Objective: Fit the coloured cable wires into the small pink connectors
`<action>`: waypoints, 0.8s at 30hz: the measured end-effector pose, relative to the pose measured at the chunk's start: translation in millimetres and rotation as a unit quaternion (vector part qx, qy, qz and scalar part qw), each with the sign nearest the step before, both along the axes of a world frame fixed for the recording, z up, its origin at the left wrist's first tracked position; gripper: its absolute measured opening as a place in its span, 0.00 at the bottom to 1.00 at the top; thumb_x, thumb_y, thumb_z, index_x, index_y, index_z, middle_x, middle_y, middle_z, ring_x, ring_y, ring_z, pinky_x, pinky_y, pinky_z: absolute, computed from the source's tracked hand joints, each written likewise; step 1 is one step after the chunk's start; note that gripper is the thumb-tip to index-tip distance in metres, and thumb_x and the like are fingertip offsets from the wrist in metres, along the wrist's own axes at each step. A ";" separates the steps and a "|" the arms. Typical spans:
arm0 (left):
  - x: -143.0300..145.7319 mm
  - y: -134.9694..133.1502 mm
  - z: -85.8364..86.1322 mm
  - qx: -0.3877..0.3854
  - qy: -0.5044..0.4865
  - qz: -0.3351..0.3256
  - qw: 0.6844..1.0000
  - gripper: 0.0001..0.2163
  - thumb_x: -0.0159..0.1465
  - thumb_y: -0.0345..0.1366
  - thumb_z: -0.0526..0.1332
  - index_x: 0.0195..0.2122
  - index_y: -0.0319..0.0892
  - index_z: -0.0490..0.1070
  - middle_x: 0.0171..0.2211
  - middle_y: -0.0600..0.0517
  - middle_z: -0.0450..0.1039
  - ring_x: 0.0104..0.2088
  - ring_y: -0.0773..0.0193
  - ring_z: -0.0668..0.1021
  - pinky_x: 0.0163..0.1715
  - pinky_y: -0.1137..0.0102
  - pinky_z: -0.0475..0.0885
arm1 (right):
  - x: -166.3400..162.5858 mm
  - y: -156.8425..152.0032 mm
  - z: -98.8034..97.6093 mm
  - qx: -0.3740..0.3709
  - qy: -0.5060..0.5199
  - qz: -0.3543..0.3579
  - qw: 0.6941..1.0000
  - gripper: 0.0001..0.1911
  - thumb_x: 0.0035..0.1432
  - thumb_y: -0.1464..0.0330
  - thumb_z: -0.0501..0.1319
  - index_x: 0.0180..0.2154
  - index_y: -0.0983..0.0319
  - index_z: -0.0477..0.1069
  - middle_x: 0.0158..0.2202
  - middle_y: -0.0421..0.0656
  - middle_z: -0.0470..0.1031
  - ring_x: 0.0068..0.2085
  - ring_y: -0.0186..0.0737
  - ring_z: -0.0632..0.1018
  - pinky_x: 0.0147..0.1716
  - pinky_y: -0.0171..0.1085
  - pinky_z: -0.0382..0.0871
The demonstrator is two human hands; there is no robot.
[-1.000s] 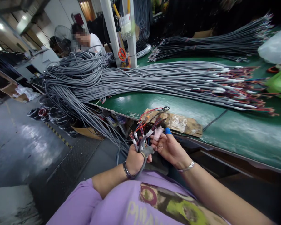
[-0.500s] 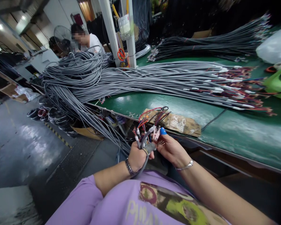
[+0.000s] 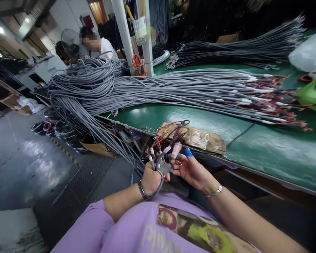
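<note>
My left hand (image 3: 151, 179) is closed around several grey cables (image 3: 162, 154), its thumb wrapped in a grey cover (image 3: 165, 169). White sleeves mark the cable ends, and thin red, orange, blue and dark wires (image 3: 158, 140) fan out above the fist. Just to the right is my right hand (image 3: 192, 170), fingers loosely bent and the thumb apart from them. It wears a blue thumb cover (image 3: 189, 152); a pinkish fingertip wrap (image 3: 176, 150) is blurred by motion beside the cable ends. I see nothing gripped in this hand.
Many grey cables (image 3: 158, 89) lie across the green table (image 3: 279, 147), with darker bundles (image 3: 234, 49) behind. A taped cardboard piece (image 3: 205, 138) rests at the table edge. At right are a green basket (image 3: 314, 91) and plastic bag (image 3: 309, 52). Another person (image 3: 105, 49) sits beyond.
My right hand has drawn slightly right, away from the cable ends, and its thumb and fingers have parted. My left hand has shifted a little left with the cables still in it.
</note>
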State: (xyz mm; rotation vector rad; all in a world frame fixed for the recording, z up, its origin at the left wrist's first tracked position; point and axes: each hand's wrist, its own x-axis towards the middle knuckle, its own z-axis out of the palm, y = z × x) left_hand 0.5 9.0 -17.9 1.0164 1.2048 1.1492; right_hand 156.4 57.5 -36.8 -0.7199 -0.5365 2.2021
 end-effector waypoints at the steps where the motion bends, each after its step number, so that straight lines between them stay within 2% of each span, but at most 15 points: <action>1: -1.8 -1.7 -1.7 -0.001 0.006 0.001 1.000 0.21 0.57 0.50 0.65 0.15 0.39 0.68 0.14 0.53 0.66 0.17 0.70 0.68 0.21 0.72 0.63 | 3.6 -3.5 -1.2 0.009 -0.004 0.024 1.000 0.26 0.43 0.46 0.69 0.31 0.62 0.77 0.30 0.43 0.77 0.28 0.34 0.74 0.29 0.35 0.72; 4: -5.9 -6.0 -3.6 0.000 0.031 0.003 1.000 0.22 0.58 0.51 0.63 0.16 0.40 0.69 0.14 0.52 0.67 0.17 0.69 0.68 0.22 0.72 0.64 | 8.8 -14.2 -1.3 0.053 -0.038 0.051 0.997 0.23 0.42 0.50 0.72 0.30 0.62 0.76 0.28 0.43 0.75 0.28 0.35 0.74 0.28 0.35 0.72; 9: -8.1 -9.1 3.8 0.017 0.083 -0.022 0.996 0.22 0.58 0.52 0.62 0.15 0.40 0.70 0.15 0.51 0.68 0.19 0.68 0.69 0.24 0.71 0.65 | -0.5 -22.6 6.7 0.126 -0.132 -0.006 0.983 0.16 0.41 0.60 0.75 0.26 0.62 0.75 0.21 0.37 0.69 0.23 0.31 0.68 0.25 0.34 0.66; 12: -9.6 -9.5 7.3 0.023 0.098 -0.061 0.993 0.23 0.58 0.52 0.62 0.16 0.39 0.71 0.15 0.50 0.68 0.20 0.68 0.69 0.25 0.71 0.66 | -6.5 -21.4 9.3 0.161 -0.167 -0.029 0.972 0.16 0.42 0.59 0.74 0.24 0.63 0.74 0.19 0.37 0.69 0.22 0.31 0.66 0.24 0.33 0.62; 17: -13.5 -9.4 6.6 0.022 0.079 -0.130 0.988 0.22 0.57 0.51 0.64 0.15 0.39 0.72 0.16 0.50 0.68 0.20 0.68 0.68 0.25 0.72 0.64 | -9.7 -19.4 9.2 0.197 -0.192 -0.008 0.961 0.17 0.42 0.57 0.73 0.24 0.63 0.74 0.19 0.39 0.71 0.21 0.31 0.65 0.22 0.33 0.59; 19: -13.9 -9.7 5.5 0.029 0.071 -0.115 0.990 0.22 0.58 0.51 0.63 0.15 0.39 0.71 0.16 0.50 0.68 0.21 0.68 0.69 0.26 0.71 0.65 | -10.6 -19.7 9.2 0.191 -0.194 -0.013 0.962 0.17 0.42 0.56 0.73 0.24 0.63 0.74 0.19 0.38 0.70 0.21 0.30 0.65 0.21 0.33 0.58; 24: -11.1 -10.4 0.8 0.009 0.038 -0.018 0.999 0.21 0.56 0.51 0.65 0.15 0.40 0.70 0.14 0.52 0.67 0.19 0.68 0.69 0.25 0.71 0.65 | -10.7 -21.1 8.9 0.152 -0.191 -0.042 0.969 0.18 0.41 0.57 0.74 0.22 0.63 0.72 0.18 0.37 0.67 0.20 0.30 0.64 0.21 0.33 0.60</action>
